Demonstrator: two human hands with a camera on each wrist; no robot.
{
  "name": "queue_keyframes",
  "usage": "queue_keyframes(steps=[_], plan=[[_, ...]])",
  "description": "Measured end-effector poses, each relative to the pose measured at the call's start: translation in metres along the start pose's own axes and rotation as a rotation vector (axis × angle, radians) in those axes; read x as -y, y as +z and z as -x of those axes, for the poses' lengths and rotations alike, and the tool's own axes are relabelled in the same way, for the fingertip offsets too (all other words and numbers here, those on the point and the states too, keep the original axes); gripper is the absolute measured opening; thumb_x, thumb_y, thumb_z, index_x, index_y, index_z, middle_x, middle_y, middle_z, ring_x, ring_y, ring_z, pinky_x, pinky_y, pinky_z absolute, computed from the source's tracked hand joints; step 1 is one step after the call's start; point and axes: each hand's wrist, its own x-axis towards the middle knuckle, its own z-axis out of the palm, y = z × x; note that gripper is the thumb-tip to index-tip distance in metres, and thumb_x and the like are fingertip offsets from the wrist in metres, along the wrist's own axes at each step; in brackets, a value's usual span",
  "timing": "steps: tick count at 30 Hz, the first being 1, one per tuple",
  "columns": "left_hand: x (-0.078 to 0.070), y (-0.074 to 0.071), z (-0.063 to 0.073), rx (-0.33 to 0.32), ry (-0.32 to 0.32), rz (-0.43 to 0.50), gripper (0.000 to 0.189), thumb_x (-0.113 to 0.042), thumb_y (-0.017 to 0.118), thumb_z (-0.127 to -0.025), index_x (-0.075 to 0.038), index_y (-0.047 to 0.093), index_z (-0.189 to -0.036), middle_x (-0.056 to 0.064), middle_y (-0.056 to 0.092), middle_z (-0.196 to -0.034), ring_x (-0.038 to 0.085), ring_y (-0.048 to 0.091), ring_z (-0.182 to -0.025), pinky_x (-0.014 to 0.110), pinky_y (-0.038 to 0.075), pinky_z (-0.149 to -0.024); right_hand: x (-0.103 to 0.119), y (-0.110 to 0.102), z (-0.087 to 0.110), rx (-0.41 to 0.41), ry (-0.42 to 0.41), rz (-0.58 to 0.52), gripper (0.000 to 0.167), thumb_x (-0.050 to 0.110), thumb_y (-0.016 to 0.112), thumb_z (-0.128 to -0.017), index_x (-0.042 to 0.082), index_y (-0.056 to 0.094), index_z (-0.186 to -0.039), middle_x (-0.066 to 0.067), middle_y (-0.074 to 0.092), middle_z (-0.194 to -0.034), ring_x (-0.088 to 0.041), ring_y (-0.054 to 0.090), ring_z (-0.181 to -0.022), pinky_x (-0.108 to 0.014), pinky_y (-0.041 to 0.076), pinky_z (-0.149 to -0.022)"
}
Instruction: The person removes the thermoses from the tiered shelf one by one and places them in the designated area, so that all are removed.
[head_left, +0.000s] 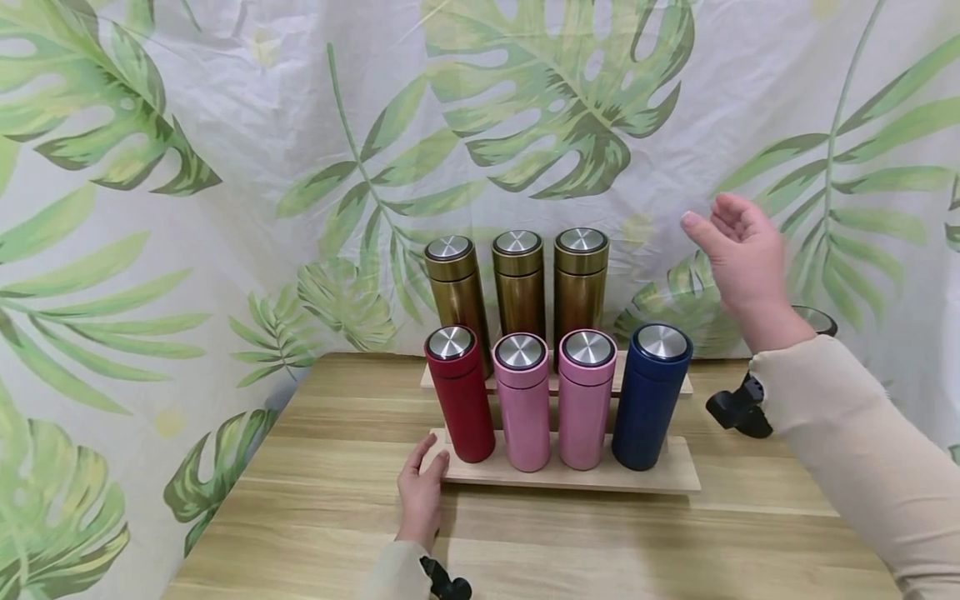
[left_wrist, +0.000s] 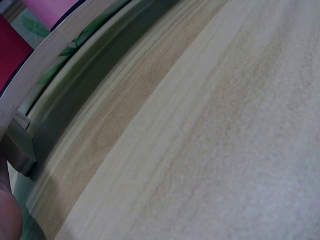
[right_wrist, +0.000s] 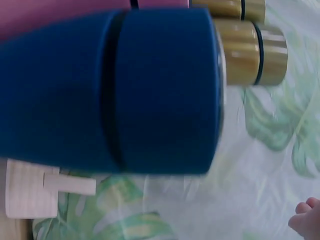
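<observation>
My left hand [head_left: 422, 492] grips the left end of the front board of a two-level wooden stand [head_left: 678, 471], thumb and fingers about its corner. A red thermos flask [head_left: 459, 400], two pink flasks [head_left: 523, 417] and a blue flask [head_left: 652, 400] stand upright in a row on that board. My right hand [head_left: 742, 258] is raised in the air to the right, fingers loosely bent and holding nothing. In the right wrist view the blue flask [right_wrist: 160, 95] fills much of the frame, with the right hand [right_wrist: 307, 220] at the lower right corner, apart from it.
Three gold flasks [head_left: 517, 283] stand on the back board [head_left: 682, 385]. Another flask lid [head_left: 816, 319] shows behind the right forearm. A leaf-print cloth [head_left: 225, 275] hangs behind the wood-grain table [head_left: 322, 467].
</observation>
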Motion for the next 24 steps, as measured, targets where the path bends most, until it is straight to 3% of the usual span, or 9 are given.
queue_keyframes(steps=[4,12,24], plan=[[-0.004,0.0,0.002,0.004,0.004,0.004,0.043,0.0,0.061,-0.085,0.002,0.053,-0.127,0.016,0.044,-0.138,0.024,0.034,-0.128,0.012,0.047,-0.075,0.003,0.013,0.003,0.07,-0.014,0.069,0.069,0.032,0.064,-0.087,0.007,0.032,-0.143,-0.008,0.032,-0.149,-0.017,0.03,-0.135,-0.028,0.03,-0.109],[0.013,-0.001,-0.008,-0.022,0.014,0.0,0.042,-0.004,0.064,-0.085,-0.002,0.055,-0.126,0.011,0.046,-0.137,0.019,0.037,-0.126,0.013,0.048,-0.078,0.005,0.037,0.008,0.165,-0.027,0.099,0.07,0.032,0.065,-0.086,0.005,0.033,-0.142,-0.01,0.033,-0.148,-0.023,0.03,-0.135,-0.033,0.027,-0.111],[0.013,0.0,-0.008,-0.025,0.017,-0.006,0.042,-0.004,0.064,-0.085,-0.002,0.055,-0.126,0.01,0.046,-0.137,0.019,0.04,-0.123,0.013,0.049,-0.078,0.001,0.064,0.007,0.232,0.032,0.026,0.074,0.029,0.065,-0.086,0.005,0.028,-0.145,-0.01,0.029,-0.15,-0.022,0.026,-0.138,-0.034,0.024,-0.112]])
